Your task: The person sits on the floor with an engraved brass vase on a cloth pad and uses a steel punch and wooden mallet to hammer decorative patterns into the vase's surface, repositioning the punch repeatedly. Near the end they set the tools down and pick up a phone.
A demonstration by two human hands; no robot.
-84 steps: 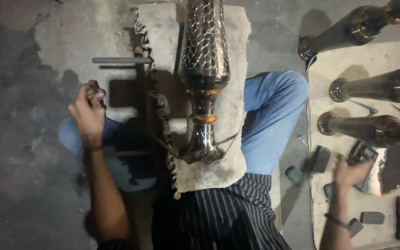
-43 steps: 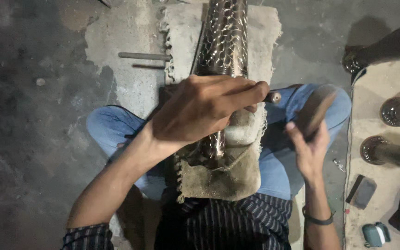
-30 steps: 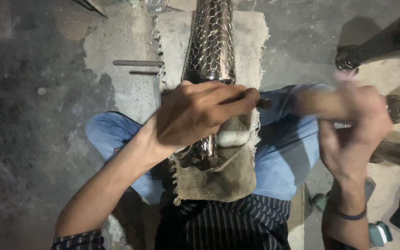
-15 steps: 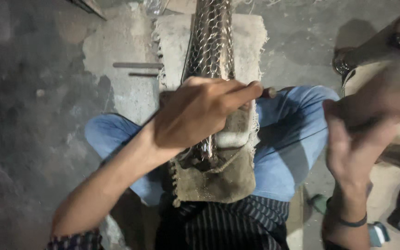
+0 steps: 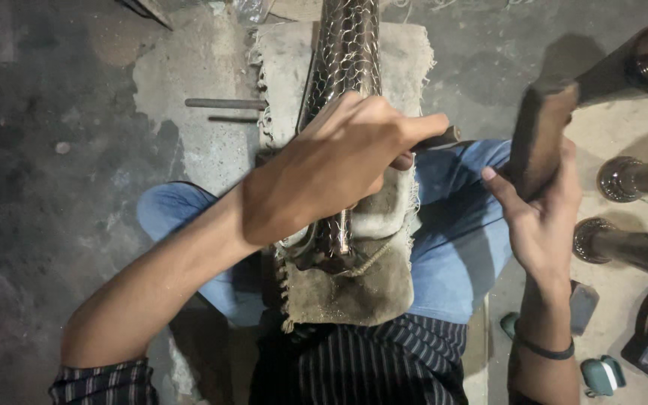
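here the left hand pins a punch to the scaled metal tube lying along the cloth's middle, while the right hand grips a raised mallet, seemingly for striking.

Your lap carries the cloth pad, and the metal vase lies along it, running away from you toward the top of view. Your left hand sits on the vase w/ a thin tool poking out to the right. Your right hand is right of your knee, well apart from the vase, gripping a block. Two rods lie on the floor left of the pad. Three more vases lie at far right.
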